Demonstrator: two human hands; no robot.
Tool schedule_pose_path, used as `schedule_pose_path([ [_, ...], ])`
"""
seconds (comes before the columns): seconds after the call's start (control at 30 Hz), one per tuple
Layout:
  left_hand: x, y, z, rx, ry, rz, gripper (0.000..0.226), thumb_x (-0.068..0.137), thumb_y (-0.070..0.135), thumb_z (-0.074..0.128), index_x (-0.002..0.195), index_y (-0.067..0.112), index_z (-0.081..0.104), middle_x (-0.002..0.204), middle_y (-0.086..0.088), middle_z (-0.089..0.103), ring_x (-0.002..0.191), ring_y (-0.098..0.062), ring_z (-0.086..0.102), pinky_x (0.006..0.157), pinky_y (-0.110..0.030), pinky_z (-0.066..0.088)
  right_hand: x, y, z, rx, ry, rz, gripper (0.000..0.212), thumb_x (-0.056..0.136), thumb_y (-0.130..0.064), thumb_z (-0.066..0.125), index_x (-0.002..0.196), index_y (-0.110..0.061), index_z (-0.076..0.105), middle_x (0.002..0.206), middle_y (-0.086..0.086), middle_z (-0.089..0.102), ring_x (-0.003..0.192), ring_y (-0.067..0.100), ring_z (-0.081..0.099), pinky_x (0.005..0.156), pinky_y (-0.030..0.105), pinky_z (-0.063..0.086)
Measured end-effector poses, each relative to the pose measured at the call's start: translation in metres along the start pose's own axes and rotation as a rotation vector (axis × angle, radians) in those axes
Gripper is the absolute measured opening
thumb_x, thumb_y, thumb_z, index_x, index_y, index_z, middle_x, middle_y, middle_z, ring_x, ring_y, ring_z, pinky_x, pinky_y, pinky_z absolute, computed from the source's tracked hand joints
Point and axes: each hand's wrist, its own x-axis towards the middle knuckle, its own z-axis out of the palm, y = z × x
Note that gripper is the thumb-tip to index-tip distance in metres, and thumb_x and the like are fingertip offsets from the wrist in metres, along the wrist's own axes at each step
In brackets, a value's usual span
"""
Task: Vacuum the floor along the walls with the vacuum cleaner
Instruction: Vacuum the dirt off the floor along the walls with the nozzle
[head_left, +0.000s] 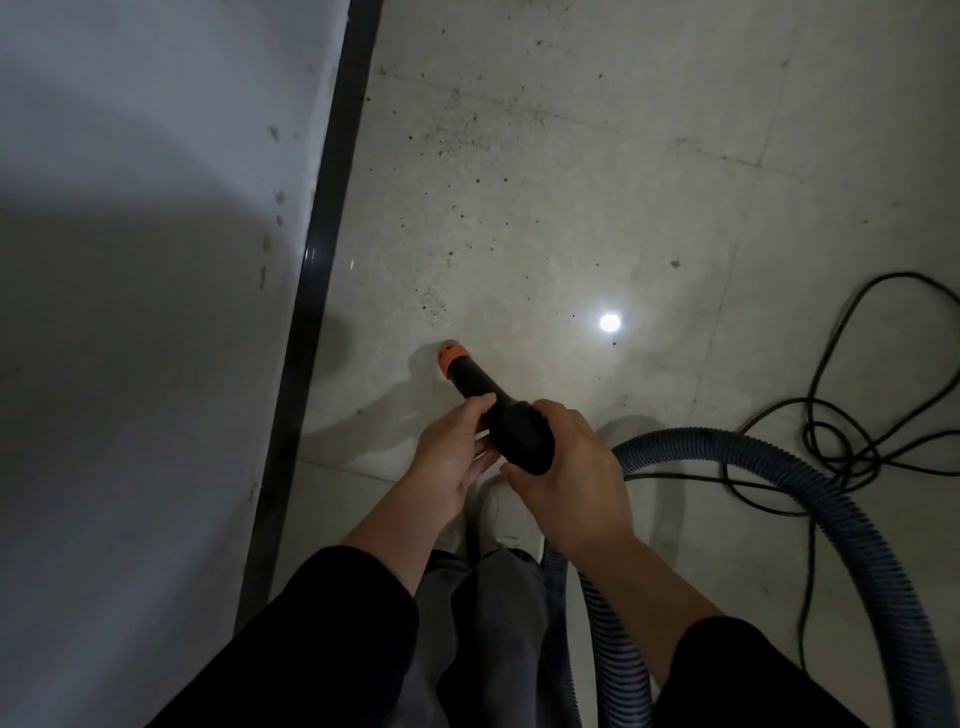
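Both grips hold the vacuum nozzle — right grip wrapped round its rear, left grip pinching its side — orange tip down near the floor, beside the skirting. Grit lies ahead; most of the wall line seems undone.

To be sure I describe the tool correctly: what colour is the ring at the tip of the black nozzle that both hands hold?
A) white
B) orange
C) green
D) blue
B: the nozzle, held by the left hand and the right hand, ends in an orange ring.
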Motion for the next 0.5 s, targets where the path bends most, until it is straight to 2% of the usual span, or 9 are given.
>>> schedule_pose_path([
  [0.13, 0.001, 0.004, 0.006, 0.006, -0.006, -0.002, 0.022, 0.097, 0.024, 0.059, 0.115, 0.011, 0.058, 0.102, -0.005, 0.069, 0.093, -0.016, 0.068, 0.074, -0.024, 0.055, 0.004, 0.000, -0.003, 0.015, 0.016, 0.004, 0.047, 0.078, -0.015, 0.076, 0.120, -0.016, 0.056, 0.106, 0.001, 0.061, 0.090, 0.020, 0.059, 0.075, 0.033, 0.052],
  [0.3, 0.002, 0.009, 0.008, 0.020, -0.010, 0.005, 0.029, 0.097, 0.025, 0.058, 0.121, 0.010, 0.058, 0.104, -0.005, 0.068, 0.095, -0.017, 0.068, 0.073, -0.024, 0.055, 0.006, -0.001, -0.004, 0.023, 0.028, 0.006, 0.051, 0.077, -0.015, 0.078, 0.123, -0.016, 0.056, 0.108, 0.000, 0.061, 0.093, 0.019, 0.059, 0.077, 0.030, 0.051],
  [0.5, 0.002, 0.013, 0.007, 0.005, -0.031, 0.016, 0.025, 0.097, 0.024, 0.057, 0.119, 0.011, 0.057, 0.105, -0.005, 0.068, 0.098, -0.017, 0.067, 0.075, -0.024, 0.055, 0.009, -0.005, -0.001, 0.007, 0.033, 0.005, 0.055, 0.077, -0.017, 0.079, 0.126, -0.016, 0.054, 0.110, 0.000, 0.061, 0.094, 0.019, 0.059, 0.078, 0.032, 0.052],
])
